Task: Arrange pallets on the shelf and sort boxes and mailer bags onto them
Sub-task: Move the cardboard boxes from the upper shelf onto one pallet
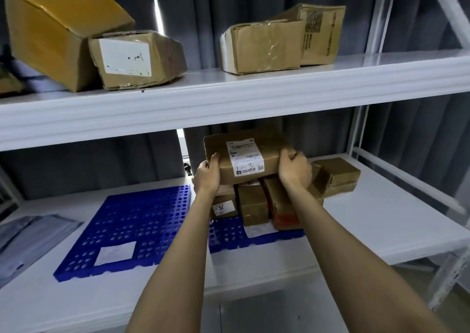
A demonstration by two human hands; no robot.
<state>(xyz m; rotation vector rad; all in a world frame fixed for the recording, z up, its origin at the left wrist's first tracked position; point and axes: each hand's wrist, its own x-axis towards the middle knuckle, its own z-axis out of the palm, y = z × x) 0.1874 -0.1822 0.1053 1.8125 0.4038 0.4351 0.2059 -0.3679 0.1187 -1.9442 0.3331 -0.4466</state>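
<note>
While aloft, box (270, 156) lengthwise left-to-right.

1. We see a dark grey curtain (229, 7) hanging in folds across the far side.
2. We see a bright slit of light (158, 4) between its panels, left of centre.
3. We see grey floor (456, 304) at near right.

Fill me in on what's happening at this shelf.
A person grips a labelled cardboard box with the left hand and right hand, one at each end, just over a cluster of boxes on the right blue pallet of the lower shelf. Whether it rests on them is unclear. The left blue pallet carries no boxes. Grey mailer bags lie beside it, and two stacked boxes sit farther right.
</note>
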